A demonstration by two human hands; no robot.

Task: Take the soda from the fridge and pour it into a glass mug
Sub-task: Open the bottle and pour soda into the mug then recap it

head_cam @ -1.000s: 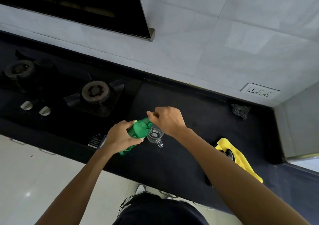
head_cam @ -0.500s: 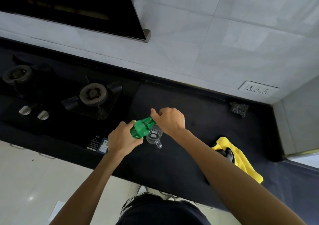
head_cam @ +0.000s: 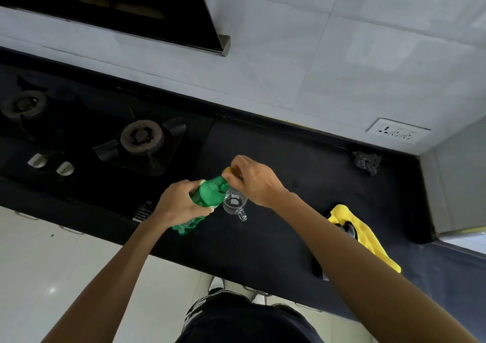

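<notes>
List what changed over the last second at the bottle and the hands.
The right hand has turned at the neck of the green soda bottle, fingers lifted a little, so the yellow cap it pinches now shows; earlier the hand hid it. Nothing was let go. The left hand keeps its grip on the tilted bottle. The glass mug and yellow cloth have not moved on the counter.

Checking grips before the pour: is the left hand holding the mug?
No, the left hand grips the bottle, the right hand pinches its cap, and the mug stands free on the counter.
</notes>
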